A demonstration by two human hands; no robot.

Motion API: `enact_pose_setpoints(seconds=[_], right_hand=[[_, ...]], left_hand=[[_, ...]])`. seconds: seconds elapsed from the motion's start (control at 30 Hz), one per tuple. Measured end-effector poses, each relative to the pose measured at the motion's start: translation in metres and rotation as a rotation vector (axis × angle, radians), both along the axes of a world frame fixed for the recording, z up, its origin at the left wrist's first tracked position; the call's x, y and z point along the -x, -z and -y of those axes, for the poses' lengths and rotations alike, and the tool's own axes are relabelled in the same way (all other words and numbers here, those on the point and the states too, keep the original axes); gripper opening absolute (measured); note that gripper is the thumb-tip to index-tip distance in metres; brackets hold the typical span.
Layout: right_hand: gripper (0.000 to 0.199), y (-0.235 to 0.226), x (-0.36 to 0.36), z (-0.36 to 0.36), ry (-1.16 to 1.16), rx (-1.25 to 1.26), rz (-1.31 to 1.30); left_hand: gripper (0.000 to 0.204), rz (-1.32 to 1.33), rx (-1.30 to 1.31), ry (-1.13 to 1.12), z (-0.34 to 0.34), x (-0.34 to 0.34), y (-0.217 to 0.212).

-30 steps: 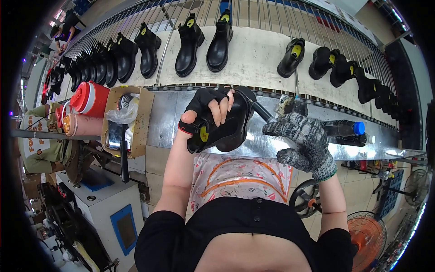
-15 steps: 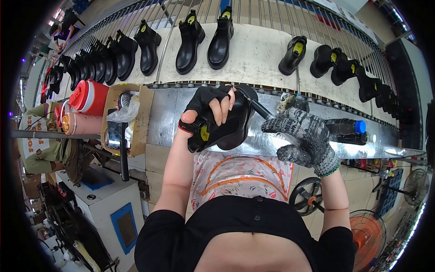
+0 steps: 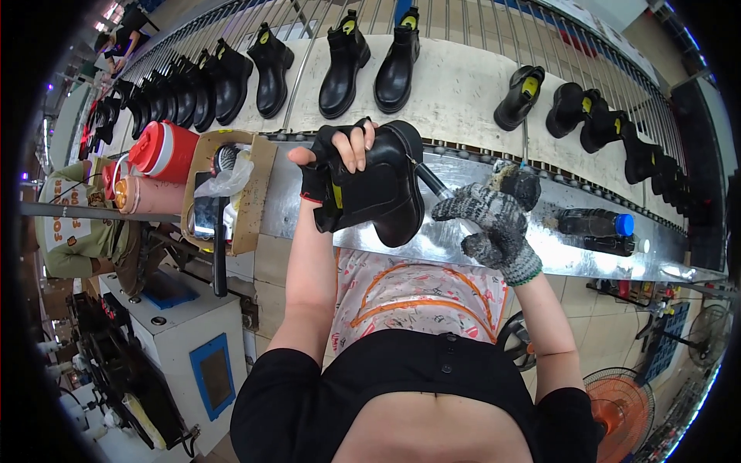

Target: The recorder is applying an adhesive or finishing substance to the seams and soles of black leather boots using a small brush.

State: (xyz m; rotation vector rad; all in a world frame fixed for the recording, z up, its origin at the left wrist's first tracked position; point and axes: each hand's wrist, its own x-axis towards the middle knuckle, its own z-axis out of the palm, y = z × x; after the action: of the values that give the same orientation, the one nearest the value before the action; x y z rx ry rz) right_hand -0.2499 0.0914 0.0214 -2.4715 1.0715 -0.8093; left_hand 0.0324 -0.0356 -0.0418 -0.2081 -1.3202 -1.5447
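My left hand (image 3: pixel 345 154), in a black fingerless glove, grips a black ankle boot (image 3: pixel 384 191) by its shaft. The boot lies on its side in the air over the metal bench edge, its sole toward the right. A yellow patch shows at its opening. My right hand (image 3: pixel 494 235), in a grey knitted glove, is closed around a slim dark stick-like tool (image 3: pixel 434 182). The tool's thin tip meets the boot near the sole edge by the heel; what kind of tip it is, I cannot make out. Beside the right hand sits a dark, smudged lump (image 3: pixel 519 185) on the bench.
Black boots (image 3: pixel 345 65) stand in a row on the pale conveyor (image 3: pixel 455 85) beyond the metal bench (image 3: pixel 293 185). Left are a cardboard box (image 3: pixel 258 181) and a red jug (image 3: pixel 166 150). A dark bottle with a blue cap (image 3: pixel 594 223) lies at right. Another person (image 3: pixel 77 224) is at far left.
The boot has turned in my left hand, showing more of its side. My right hand has moved left toward it, the tool's tip still at the sole edge. The whole view has shifted slightly.
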Motion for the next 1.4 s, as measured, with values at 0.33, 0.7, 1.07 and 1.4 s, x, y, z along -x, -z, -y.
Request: enact_pose_setpoints(seconds=[0.33, 0.7, 1.07, 1.4], right_hand=[[0.03, 0.039, -0.019, 0.001, -0.072, -0.186, 0.153], [0.02, 0.067, -0.012, -0.01, -0.088, -0.323, 0.314], [0.039, 0.084, -0.01, -0.023, 0.038, -0.6, 0.408], [0.047, 0.109, -0.01, -0.034, 0.123, -0.712, 0.485]], left_hand=[[0.086, -0.097, -0.171, -0.131, 0.006, -0.024, 0.011], [0.086, -0.143, -0.352, -0.203, 0.02, -0.046, 0.038], [0.092, -0.039, -0.593, -0.405, 0.034, -0.078, 0.06], [0.089, 0.136, -0.713, -0.76, 0.036, -0.076, 0.057]])
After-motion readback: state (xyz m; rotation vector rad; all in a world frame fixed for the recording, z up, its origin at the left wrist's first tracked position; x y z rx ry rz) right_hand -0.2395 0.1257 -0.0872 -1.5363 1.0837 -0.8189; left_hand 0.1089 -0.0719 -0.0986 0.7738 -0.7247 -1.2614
